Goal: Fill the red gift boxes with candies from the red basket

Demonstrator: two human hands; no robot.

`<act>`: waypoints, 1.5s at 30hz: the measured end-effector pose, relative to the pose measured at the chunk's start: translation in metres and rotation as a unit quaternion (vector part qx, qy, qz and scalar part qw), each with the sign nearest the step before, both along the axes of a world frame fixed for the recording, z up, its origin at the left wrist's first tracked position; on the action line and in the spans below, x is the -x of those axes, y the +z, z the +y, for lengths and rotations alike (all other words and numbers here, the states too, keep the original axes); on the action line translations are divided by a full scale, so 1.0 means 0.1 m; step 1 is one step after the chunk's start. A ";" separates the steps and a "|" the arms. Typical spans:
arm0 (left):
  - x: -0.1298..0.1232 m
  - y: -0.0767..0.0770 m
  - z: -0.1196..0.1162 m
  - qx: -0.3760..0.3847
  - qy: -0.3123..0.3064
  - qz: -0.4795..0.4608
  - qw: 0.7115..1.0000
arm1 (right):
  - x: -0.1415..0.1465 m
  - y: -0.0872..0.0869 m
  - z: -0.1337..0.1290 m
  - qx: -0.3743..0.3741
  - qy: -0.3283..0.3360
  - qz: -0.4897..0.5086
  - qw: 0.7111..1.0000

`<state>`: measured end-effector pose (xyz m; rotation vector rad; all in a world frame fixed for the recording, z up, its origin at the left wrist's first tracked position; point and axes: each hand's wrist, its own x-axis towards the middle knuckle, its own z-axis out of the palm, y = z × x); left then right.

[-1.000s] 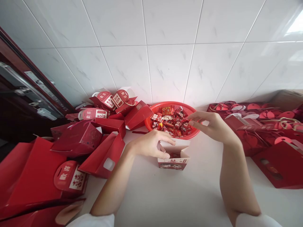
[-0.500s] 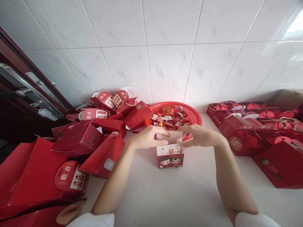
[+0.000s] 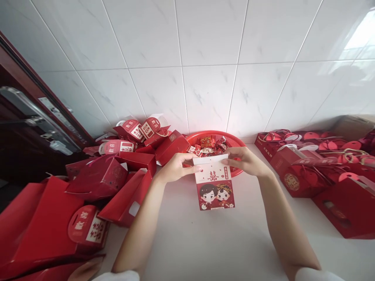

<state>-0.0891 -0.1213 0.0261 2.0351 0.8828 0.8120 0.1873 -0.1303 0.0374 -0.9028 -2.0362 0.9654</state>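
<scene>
A red and white box (image 3: 216,187) with two cartoon figures on its front faces me in the middle of the view. My left hand (image 3: 179,167) pinches its upper left edge between thumb and fingers. At the upper right edge, my right hand (image 3: 245,160) grips it the same way. The box's top edges lie close together, and its inside is hidden. Just behind it stands a red plastic basket (image 3: 238,141) with wrapped candies (image 3: 207,141), partly covered by the box and my hands.
Red boxes (image 3: 96,177) are heaped on the left side of the white table (image 3: 187,242). More red boxes with cords (image 3: 307,175) stand in rows on the right. A tiled wall (image 3: 208,93) rises behind, and a door with a metal handle (image 3: 26,105) is at the far left.
The box has tipped so its front now faces me more fully, and its open top has narrowed. Both hands have shifted to its top corners. The view has tilted slightly upward.
</scene>
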 end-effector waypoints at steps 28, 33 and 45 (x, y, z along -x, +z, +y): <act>-0.14 0.02 -0.20 -0.106 0.076 -0.106 0.986 | 0.09 0.13 -0.17 0.073 -0.063 0.134 0.986; -0.13 0.01 -0.18 -0.135 0.093 -0.117 0.979 | 0.03 0.13 -0.16 0.099 -0.032 0.134 0.986; -0.17 0.05 -0.21 -0.129 0.102 -0.121 0.979 | 0.08 0.24 -0.29 0.106 -0.058 0.105 0.987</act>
